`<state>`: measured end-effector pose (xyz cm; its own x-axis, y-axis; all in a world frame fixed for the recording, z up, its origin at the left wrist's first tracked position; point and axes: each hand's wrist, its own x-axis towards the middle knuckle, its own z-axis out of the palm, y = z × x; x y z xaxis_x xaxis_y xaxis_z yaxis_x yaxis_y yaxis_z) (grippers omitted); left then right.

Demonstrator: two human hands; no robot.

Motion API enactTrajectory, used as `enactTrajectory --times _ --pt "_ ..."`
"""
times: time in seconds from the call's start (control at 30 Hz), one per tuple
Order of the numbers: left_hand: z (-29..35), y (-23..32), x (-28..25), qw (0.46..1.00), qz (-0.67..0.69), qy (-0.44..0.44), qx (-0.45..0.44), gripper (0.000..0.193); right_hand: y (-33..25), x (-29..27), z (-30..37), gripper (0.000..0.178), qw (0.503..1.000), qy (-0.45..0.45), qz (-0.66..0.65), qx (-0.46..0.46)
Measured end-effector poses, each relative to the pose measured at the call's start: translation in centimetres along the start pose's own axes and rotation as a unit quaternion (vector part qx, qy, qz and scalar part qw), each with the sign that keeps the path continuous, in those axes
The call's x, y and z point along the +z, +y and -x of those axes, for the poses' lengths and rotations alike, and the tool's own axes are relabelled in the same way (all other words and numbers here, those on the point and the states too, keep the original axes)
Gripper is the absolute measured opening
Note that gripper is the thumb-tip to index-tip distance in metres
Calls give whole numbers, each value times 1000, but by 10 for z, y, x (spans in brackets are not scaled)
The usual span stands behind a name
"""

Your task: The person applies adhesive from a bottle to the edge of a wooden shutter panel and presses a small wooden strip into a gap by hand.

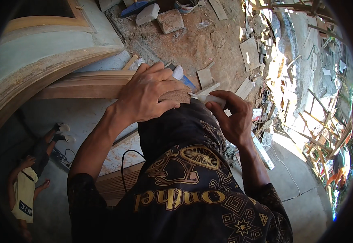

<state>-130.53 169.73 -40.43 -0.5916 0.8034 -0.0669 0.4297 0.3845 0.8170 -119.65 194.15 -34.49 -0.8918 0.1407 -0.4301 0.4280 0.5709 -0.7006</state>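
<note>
A wooden frame [80, 18] edges a dark panel in the pale wall [51, 45], near reddish dirt ground [213, 46] strewn with rubble, with harsh sunlight [276, 67] on the right.

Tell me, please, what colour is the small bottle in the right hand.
The bottle is white, seen best in the head view.

Dirt-covered floor [221, 48]: whitish block [147, 14] and rough squarish block [170, 22] side by side, bucket [184, 9] just beyond; flat board offcuts [249, 54] scattered farther right
</note>
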Motion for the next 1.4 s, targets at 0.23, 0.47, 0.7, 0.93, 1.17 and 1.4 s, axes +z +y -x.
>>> enactTrajectory --times 0.23,0.47,0.7,0.93,1.17,1.4 --pt "0 2 -2 1000 -4 -6 -2 46 0 0 1 25 1000 6 7 0" --pt "0 1 -2 1000 -5 -15 -8 45 -1 0 1 25 1000 4 3 -3" --pt "-1 0 -2 1000 0 -5 4 45 -2 0 1 25 1000 6 -3 1" --pt "-1 3 -6 998 -8 -51 -32 44 -1 3 1 21 1000 24 -17 -8" --pt "-1 3 -5 999 -15 -44 -25 44 13 -1 3 27 995 1 -99 33" --pt "-2 1 -1 1000 4 -2 2 44 29 -4 4 29 948 -4 -307 81"
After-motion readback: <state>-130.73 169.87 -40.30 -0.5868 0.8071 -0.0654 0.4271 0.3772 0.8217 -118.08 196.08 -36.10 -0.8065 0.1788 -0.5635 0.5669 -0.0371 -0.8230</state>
